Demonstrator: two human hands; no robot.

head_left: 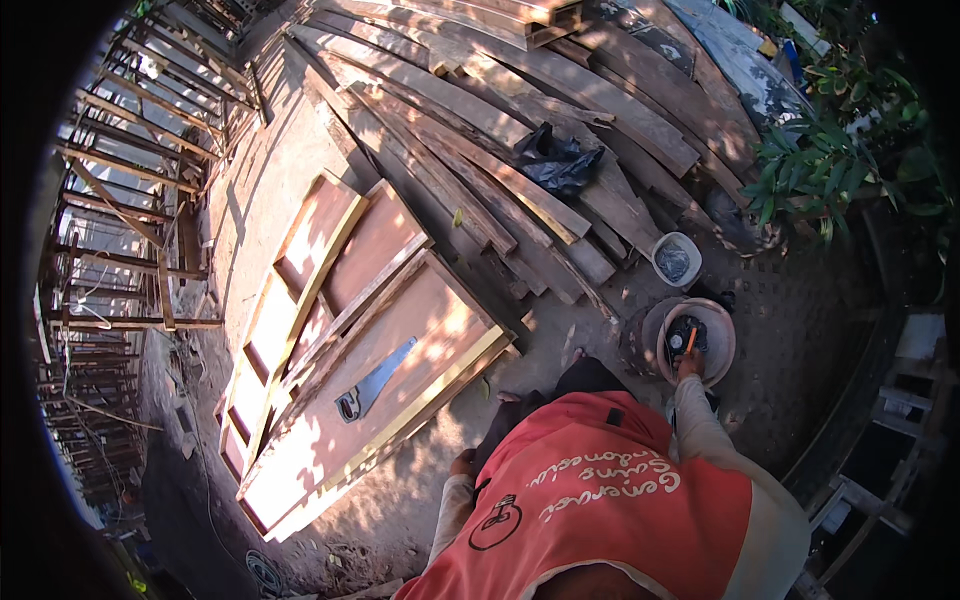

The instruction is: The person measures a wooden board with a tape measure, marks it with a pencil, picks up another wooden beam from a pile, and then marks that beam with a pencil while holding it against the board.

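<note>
My right hand reaches over the near rim of a round, pinkish bucket. Its fingers appear closed on a slim orange stick, whose exact kind is unclear. Dark material and a small pale round item lie inside the bucket. Against my dark trousers, my left hand rests low beside my leg; shadow hides its fingers. Left of my legs, a handsaw with a dark handle lies flat on a framed wooden panel, away from both hands.
Long planks lie piled across the far ground, with a black plastic bag on top. A small whitish container stands just beyond the bucket. Wooden scaffolding rises at left; leafy plants hang at right.
</note>
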